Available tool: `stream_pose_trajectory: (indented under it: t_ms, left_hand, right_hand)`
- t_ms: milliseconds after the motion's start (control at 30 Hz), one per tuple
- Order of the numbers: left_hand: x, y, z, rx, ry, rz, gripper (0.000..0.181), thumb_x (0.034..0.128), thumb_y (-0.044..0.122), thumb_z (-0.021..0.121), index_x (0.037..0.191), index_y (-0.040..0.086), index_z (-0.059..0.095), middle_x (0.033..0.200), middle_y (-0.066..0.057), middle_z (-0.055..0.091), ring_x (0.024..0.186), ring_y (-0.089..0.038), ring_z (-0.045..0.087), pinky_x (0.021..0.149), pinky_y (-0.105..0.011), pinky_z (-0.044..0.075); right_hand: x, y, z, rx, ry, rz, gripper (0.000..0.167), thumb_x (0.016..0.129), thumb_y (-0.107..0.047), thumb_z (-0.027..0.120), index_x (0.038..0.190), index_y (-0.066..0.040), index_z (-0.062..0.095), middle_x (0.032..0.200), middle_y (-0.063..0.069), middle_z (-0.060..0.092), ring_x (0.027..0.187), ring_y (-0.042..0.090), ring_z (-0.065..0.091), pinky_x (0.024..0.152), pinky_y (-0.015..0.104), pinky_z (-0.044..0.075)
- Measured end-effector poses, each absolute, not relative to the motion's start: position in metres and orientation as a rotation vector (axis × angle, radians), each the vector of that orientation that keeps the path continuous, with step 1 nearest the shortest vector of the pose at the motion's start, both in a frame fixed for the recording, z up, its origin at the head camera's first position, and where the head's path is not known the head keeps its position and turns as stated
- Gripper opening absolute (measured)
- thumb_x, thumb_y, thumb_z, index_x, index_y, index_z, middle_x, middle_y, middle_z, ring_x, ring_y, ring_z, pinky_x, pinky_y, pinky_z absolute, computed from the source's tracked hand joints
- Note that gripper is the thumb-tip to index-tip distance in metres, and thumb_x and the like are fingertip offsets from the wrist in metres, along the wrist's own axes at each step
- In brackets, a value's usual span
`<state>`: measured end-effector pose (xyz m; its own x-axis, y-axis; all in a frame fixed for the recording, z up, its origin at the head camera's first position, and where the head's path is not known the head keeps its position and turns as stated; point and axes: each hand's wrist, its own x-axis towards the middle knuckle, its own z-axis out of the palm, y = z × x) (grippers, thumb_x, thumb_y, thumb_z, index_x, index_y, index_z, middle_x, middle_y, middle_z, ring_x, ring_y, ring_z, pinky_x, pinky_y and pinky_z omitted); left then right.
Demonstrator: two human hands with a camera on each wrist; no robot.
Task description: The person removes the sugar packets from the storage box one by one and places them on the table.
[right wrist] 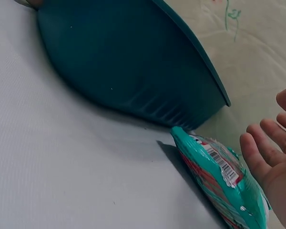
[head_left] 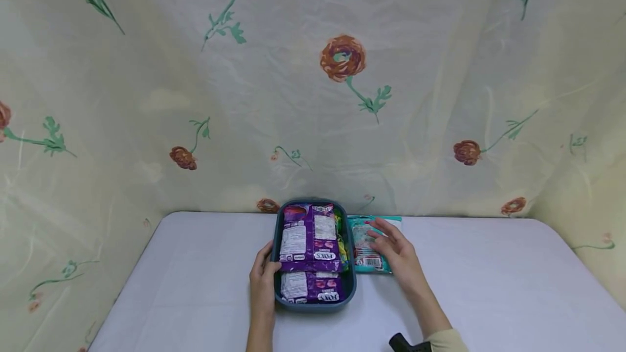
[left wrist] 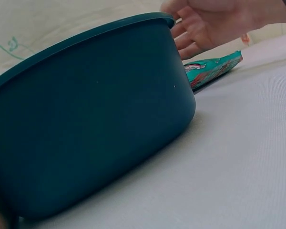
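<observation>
A dark teal plastic container (head_left: 315, 307) holds purple candy bags (head_left: 310, 235), with green-yellow packaging (head_left: 343, 249) along their right side. My left hand (head_left: 262, 281) grips the container's left side, its thumb at the rim; in the left wrist view only a blurred bit of it shows beside the container wall (left wrist: 90, 105). Right of the container lies a teal packet (head_left: 368, 246) with a barcode, flat on the table. Over this packet is my right hand (head_left: 398, 257), fingers spread and slightly bent, holding nothing. The right wrist view shows the hand (right wrist: 276, 157) beside the packet (right wrist: 224, 176), apart from it.
A white cloth covers the table (head_left: 205, 287). Behind it and at both sides hangs a pale curtain (head_left: 293, 96) with printed flowers. A black object (head_left: 408, 344) is at the right forearm, by the beige sleeve (head_left: 446, 341).
</observation>
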<state>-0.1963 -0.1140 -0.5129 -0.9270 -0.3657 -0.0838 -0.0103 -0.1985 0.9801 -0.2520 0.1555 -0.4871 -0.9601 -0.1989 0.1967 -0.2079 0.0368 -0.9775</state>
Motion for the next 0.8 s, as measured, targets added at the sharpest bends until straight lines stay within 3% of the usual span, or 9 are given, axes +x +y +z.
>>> stream_pose_trajectory:
  t_ms: [233, 600, 800]
  left_hand:
    - [-0.196, -0.114, -0.513, 0.441, -1.828, -2.215, 0.051, 0.0853, 0.011, 0.05, 0.136, 0.019, 0.05, 0.142, -0.007, 0.048, 0.133, -0.02, 0.043, 0.097, -0.019, 0.035]
    - [-0.196, -0.114, -0.513, 0.454, -1.82, -2.212, 0.051, 0.0851, 0.009, 0.049, 0.135, 0.018, 0.051, 0.141, -0.008, 0.049, 0.131, -0.02, 0.044, 0.096, -0.017, 0.036]
    - [-0.196, -0.113, -0.512, 0.456, -1.816, -2.223, 0.051, 0.0852, 0.009, 0.049, 0.135, 0.017, 0.05, 0.142, -0.009, 0.048, 0.132, -0.021, 0.043, 0.106, -0.033, 0.033]
  right_hand:
    - [-0.252, 0.148, -0.483, 0.446, -2.289, 2.142, 0.05, 0.098, -0.017, 0.047, 0.145, -0.008, 0.033, 0.146, 0.016, 0.039, 0.12, 0.003, 0.053, 0.09, 0.02, 0.049]
    - [-0.252, 0.14, -0.479, 0.479, -2.27, 2.195, 0.052, 0.098, -0.016, 0.047, 0.146, -0.005, 0.03, 0.147, 0.019, 0.038, 0.123, 0.009, 0.053, 0.092, 0.025, 0.049]
    - [-0.251, 0.134, -0.472, 0.47, -2.216, 2.321, 0.053, 0.098, -0.02, 0.047, 0.147, -0.009, 0.028, 0.149, 0.014, 0.038, 0.127, 0.016, 0.05, 0.094, 0.027, 0.048]
